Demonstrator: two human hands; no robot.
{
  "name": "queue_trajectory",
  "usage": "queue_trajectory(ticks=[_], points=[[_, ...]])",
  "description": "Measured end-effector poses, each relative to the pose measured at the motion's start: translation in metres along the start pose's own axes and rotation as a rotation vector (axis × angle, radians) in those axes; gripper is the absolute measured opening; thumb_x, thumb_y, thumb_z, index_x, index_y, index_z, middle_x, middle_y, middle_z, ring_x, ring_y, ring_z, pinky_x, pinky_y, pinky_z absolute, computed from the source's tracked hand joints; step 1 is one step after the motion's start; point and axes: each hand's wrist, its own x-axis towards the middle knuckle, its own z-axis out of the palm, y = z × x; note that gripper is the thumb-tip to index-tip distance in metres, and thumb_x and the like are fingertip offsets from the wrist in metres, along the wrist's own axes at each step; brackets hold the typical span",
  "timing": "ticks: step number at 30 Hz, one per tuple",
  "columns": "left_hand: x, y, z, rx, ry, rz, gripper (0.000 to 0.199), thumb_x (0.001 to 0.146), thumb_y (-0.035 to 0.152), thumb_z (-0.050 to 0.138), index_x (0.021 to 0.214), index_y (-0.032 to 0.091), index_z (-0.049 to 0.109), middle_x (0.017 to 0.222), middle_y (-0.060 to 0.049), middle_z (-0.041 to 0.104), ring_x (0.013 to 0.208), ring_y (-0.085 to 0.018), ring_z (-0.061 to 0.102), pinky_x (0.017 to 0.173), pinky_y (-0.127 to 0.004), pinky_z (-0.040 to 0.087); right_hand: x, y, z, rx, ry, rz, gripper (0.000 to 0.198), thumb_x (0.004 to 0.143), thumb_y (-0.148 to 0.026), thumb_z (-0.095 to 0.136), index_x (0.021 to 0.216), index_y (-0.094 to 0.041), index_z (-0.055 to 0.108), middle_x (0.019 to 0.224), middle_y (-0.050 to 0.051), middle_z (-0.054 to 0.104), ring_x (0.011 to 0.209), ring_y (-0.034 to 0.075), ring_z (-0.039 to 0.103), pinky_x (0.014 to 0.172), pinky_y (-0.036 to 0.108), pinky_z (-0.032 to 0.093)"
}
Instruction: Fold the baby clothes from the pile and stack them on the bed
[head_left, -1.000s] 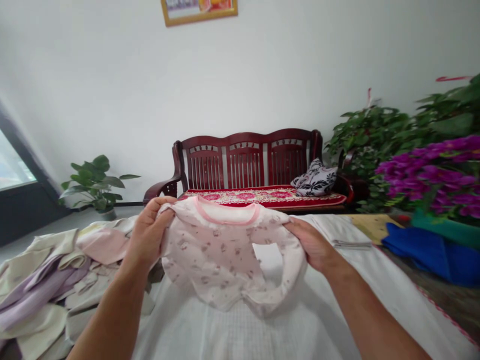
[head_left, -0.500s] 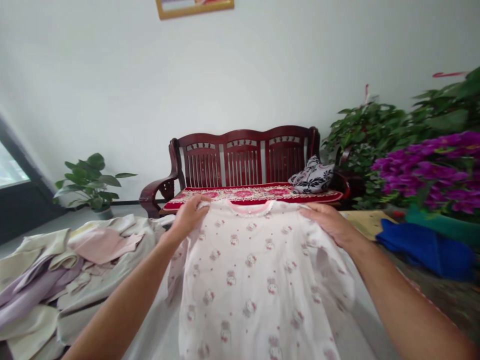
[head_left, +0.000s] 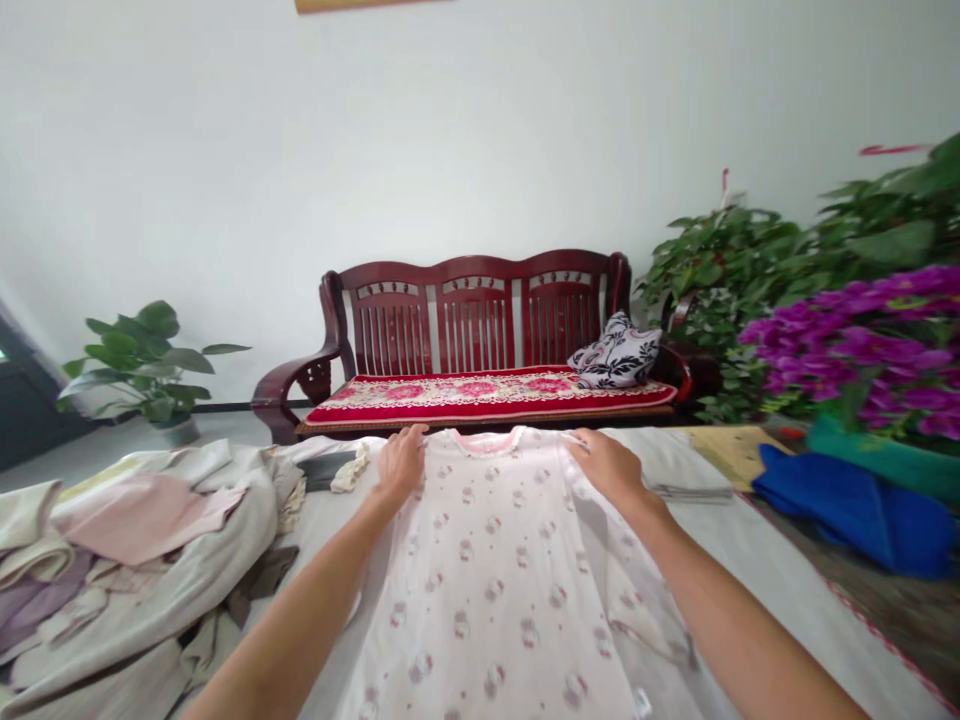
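Lowered since earlier, the shirt (head_left: pixel 491 560) is grasped by left hand (head_left: pixel 403 463) and right hand (head_left: pixel 609 467), either side of its collar (head_left: pixel 489 448). Probably light and limp, it is best gripped there.

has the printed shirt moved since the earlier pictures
Yes, downward: the collar of the printed shirt overlapped the red seat cover in view earlier; now it sits just below that cover.

Holds a printed shirt (head_left: pixel 495 575) at both shoulders with left hand (head_left: pixel 401 467) and right hand (head_left: pixel 611 470), lower centre of frame; faces dark-red bench (head_left: pixel 474 305) mid-frame, heaped clothes (head_left: pixel 142 560) lower left.
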Motion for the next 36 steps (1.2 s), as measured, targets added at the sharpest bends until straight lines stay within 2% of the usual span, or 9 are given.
queue_trajectory(ticks=[5, 11, 15, 18, 22, 24, 26, 31, 36], points=[[-0.033, 0.008, 0.032, 0.096, -0.133, 0.153, 0.048, 0.087, 0.01, 0.048, 0.134, 0.02, 0.056, 0.146, -0.01, 0.051, 0.137, -0.026, 0.043, 0.113, -0.041, 0.035, -0.016, 0.014, 0.03, -0.004, -0.067, -0.022, 0.041, 0.094, -0.031, 0.041, 0.128, -0.02, 0.062, 0.128, 0.01, 0.065, 0.116, 0.024, 0.06, 0.092, 0.033, 0.044], [-0.088, 0.024, 0.058, 0.041, -0.232, 0.287, 0.046, 0.096, 0.03, 0.043, 0.141, 0.02, 0.05, 0.149, -0.012, 0.048, 0.14, -0.028, 0.04, 0.116, -0.046, 0.032, -0.057, 0.058, 0.02, -0.044, -0.162, 0.137, 0.057, 0.083, -0.04, 0.052, 0.136, -0.019, 0.054, 0.136, 0.013, 0.058, 0.122, 0.03, 0.056, 0.09, 0.04, 0.046], [-0.104, 0.026, 0.071, 0.067, -0.207, 0.269, 0.048, 0.097, 0.034, 0.044, 0.144, 0.022, 0.047, 0.153, -0.013, 0.042, 0.143, -0.033, 0.035, 0.117, -0.052, 0.028, -0.071, 0.083, 0.016, 0.007, -0.329, 0.202, 0.063, 0.076, -0.042, 0.059, 0.135, -0.021, 0.054, 0.12, 0.011, 0.068, 0.105, 0.029, 0.065, 0.079, 0.038, 0.048], [-0.106, 0.025, 0.076, 0.063, -0.172, 0.276, 0.048, 0.097, 0.034, 0.045, 0.144, 0.023, 0.048, 0.153, -0.014, 0.042, 0.143, -0.034, 0.035, 0.116, -0.052, 0.029, -0.074, 0.083, 0.015, 0.03, -0.372, 0.157, 0.05, 0.076, -0.028, 0.056, 0.125, -0.025, 0.061, 0.103, 0.005, 0.072, 0.092, 0.025, 0.069, 0.071, 0.032, 0.046], [-0.106, 0.024, 0.077, 0.057, -0.162, 0.27, 0.048, 0.097, 0.036, 0.045, 0.143, 0.024, 0.048, 0.153, -0.013, 0.043, 0.142, -0.034, 0.036, 0.116, -0.052, 0.029, -0.075, 0.069, 0.001, -0.07, -0.024, 0.026, 0.041, 0.078, -0.013, 0.048, 0.108, -0.029, 0.07, 0.108, 0.004, 0.069, 0.09, 0.022, 0.067, 0.065, 0.029, 0.045], [-0.106, 0.025, 0.077, 0.049, -0.169, 0.266, 0.049, 0.097, 0.036, 0.045, 0.144, 0.023, 0.048, 0.153, -0.013, 0.043, 0.142, -0.034, 0.035, 0.116, -0.052, 0.028, -0.074, 0.068, -0.008, -0.139, 0.226, -0.033, 0.042, 0.078, -0.011, 0.047, 0.11, -0.026, 0.07, 0.112, 0.007, 0.067, 0.095, 0.025, 0.064, 0.072, 0.033, 0.047], [-0.106, 0.025, 0.076, 0.04, -0.172, 0.265, 0.049, 0.096, 0.036, 0.045, 0.143, 0.023, 0.048, 0.153, -0.014, 0.042, 0.142, -0.034, 0.035, 0.116, -0.052, 0.028, -0.072, 0.074, -0.013, -0.168, 0.317, -0.088, 0.044, 0.076, -0.01, 0.048, 0.111, -0.024, 0.071, 0.111, 0.009, 0.068, 0.101, 0.028, 0.062, 0.082, 0.037, 0.048], [-0.105, 0.026, 0.073, 0.007, -0.185, 0.259, 0.049, 0.095, 0.036, 0.047, 0.143, 0.022, 0.048, 0.153, -0.015, 0.04, 0.143, -0.035, 0.033, 0.116, -0.053, 0.027, -0.067, 0.086, 0.006, -0.013, -0.059, -0.129, 0.048, 0.067, -0.017, 0.053, 0.111, -0.024, 0.071, 0.116, 0.008, 0.071, 0.105, 0.029, 0.066, 0.086, 0.04, 0.052], [-0.106, 0.03, 0.065, -0.116, -0.157, 0.273, 0.04, 0.096, 0.028, 0.045, 0.134, 0.023, 0.055, 0.142, -0.01, 0.054, 0.136, -0.029, 0.044, 0.115, -0.049, 0.031, -0.069, 0.036, 0.044, 0.258, -0.075, -0.311, 0.043, 0.084, -0.029, 0.044, 0.119, -0.018, 0.067, 0.123, 0.011, 0.069, 0.116, 0.025, 0.062, 0.104, 0.039, 0.046]])
